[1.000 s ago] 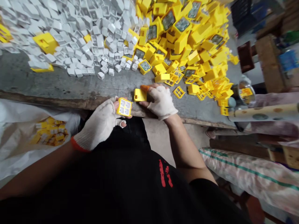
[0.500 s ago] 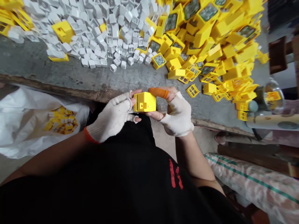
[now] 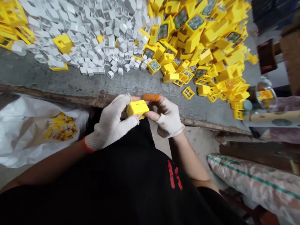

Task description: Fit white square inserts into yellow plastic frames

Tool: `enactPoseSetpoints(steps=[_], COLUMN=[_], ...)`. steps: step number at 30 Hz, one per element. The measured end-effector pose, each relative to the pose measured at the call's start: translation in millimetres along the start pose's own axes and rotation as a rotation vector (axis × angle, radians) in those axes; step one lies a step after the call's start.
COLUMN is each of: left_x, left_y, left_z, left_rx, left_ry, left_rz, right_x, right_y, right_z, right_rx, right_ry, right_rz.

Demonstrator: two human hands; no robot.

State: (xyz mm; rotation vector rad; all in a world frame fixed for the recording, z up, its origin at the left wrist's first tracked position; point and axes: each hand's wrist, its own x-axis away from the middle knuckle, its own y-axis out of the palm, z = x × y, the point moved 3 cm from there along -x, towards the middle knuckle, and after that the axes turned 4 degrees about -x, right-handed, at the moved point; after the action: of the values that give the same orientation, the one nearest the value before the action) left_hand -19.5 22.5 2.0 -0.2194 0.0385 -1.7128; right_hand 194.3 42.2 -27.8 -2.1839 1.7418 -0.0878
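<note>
Between my two hands, just in front of the table's edge, is a yellow plastic box-shaped part (image 3: 138,107). My left hand (image 3: 113,120), in a white fingerless knit glove with an orange cuff, grips its left side between thumb and fingers. My right hand (image 3: 165,114), gloved likewise and with an orange cover on one finger, pinches the right end. The part is tilted, and my fingers hide some of its sides. On the table beyond lie a heap of small light-grey plastic caps (image 3: 93,40) and a heap of yellow plastic parts (image 3: 199,47).
The grey table (image 3: 77,81) has a worn front edge. To the left, a white sack (image 3: 21,122) holds yellow and white pieces (image 3: 62,126). A single yellow frame (image 3: 188,92) lies near the heap. At the right are a pale tube (image 3: 274,118) and a long green-striped sack (image 3: 253,181).
The yellow part has been turned over, and a different face points up. Both hands have shifted slightly left and down, and my left thumb has come onto the part.
</note>
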Motion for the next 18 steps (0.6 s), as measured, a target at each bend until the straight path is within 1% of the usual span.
enactPoseSetpoints(steps=[2, 6, 7, 9, 10, 12, 14, 15, 16, 18], left_x=[1.5, 0.8, -0.1, -2.9, -4.6, -9.2, -14.5, -16.7, -18.0, -16.8], left_y=[0.4, -2.0, -3.3, -3.9, -2.8, 3.1, 12.1, 16.6, 20.8, 23.8], left_z=[3.9, 5.3, 3.9, -0.9, -3.0, -5.1, -4.8, -3.5, -1.1, 6.8], left_rx=[-0.017, -0.033, -0.028, 0.061, 0.128, 0.304, 0.505, 0.602, 0.698, 0.803], left_ry=[0.031, 0.084, 0.076, 0.014, -0.018, -0.069, -0.143, -0.183, -0.219, -0.221], left_rz=[0.0, 0.018, 0.021, -0.022, -0.058, -0.129, -0.154, -0.151, -0.153, -0.149], right_x=[-4.3, -5.8, -4.4, -0.6, 1.1, 2.8, 1.9, 0.7, -0.6, -2.3], right_y=[2.5, 9.7, 11.7, 13.8, 14.0, 13.6, 13.6, 13.7, 14.0, 18.6], right_z=[4.9, 8.9, 10.4, 11.7, 10.2, 1.0, -14.8, -24.4, -35.0, -57.8], right_rx=[-0.191, -0.327, -0.345, -0.353, -0.325, -0.204, -0.035, 0.054, 0.142, 0.334], right_ry=[0.058, 0.064, 0.086, 0.13, 0.127, 0.059, -0.027, -0.059, -0.083, -0.135], right_rz=[-0.02, 0.024, 0.029, 0.03, 0.018, -0.045, -0.116, -0.117, -0.083, 0.013])
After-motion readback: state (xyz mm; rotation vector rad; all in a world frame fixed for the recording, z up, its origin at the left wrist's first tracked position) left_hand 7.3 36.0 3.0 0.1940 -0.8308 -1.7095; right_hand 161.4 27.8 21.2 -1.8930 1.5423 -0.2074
